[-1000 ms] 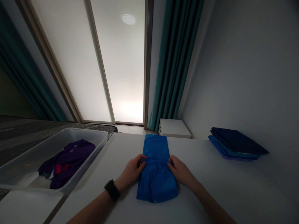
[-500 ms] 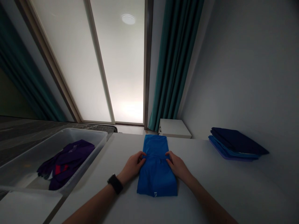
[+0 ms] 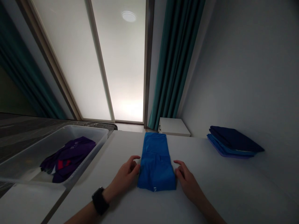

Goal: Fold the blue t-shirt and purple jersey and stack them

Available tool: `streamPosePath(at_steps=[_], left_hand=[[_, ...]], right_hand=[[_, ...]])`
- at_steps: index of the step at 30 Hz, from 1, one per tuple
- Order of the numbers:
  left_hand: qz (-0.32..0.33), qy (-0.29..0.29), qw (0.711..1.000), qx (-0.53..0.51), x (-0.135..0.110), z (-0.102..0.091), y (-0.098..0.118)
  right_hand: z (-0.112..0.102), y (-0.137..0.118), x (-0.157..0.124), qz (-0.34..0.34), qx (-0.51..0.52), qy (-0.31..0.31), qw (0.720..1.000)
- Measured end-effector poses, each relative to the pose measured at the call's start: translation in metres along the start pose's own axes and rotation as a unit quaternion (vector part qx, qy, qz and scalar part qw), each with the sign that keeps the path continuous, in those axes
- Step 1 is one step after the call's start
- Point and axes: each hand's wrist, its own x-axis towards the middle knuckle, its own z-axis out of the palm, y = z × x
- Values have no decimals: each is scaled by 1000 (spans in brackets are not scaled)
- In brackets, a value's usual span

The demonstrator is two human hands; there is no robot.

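A folded blue cloth garment (image 3: 156, 165) lies flat in a long rectangle on the white table (image 3: 217, 186), with a small pale mark at its near edge. My left hand (image 3: 126, 175), with a black watch (image 3: 100, 200) on its wrist, rests against the garment's left side. Its fingers are loosely curled and hold nothing. My right hand (image 3: 187, 182) lies just beside the garment's right edge, its fingers spread and empty.
On the left stands a clear plastic bin (image 3: 77, 133) holding a crumpled purple garment (image 3: 68, 158). A stack of folded dark blue clothes (image 3: 233, 141) lies at the table's far right against a wall. Beyond the far edge are a white cabinet (image 3: 174, 127) and teal curtains (image 3: 176, 62).
Both hands have come off the top of the garment and moved apart and nearer me, to either side of it. The garment now lies flatter.
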Motion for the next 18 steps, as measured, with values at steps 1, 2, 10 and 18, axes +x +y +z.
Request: streamPosePath(at_steps=[1, 2, 10, 18], left_hand=[[2, -8, 1000, -11, -6, 1, 1], [5, -13, 1000, -19, -12, 3, 2], [42, -19, 997, 65, -32, 15, 3], [54, -6, 992, 115, -30, 21, 3]], right_hand=[[3, 1, -8, -3, 14, 0, 1000], [6, 1, -15, -6, 25, 3, 1000], [22, -5, -32, 4, 29, 4, 1000], [27, -5, -29, -21, -33, 10, 999]])
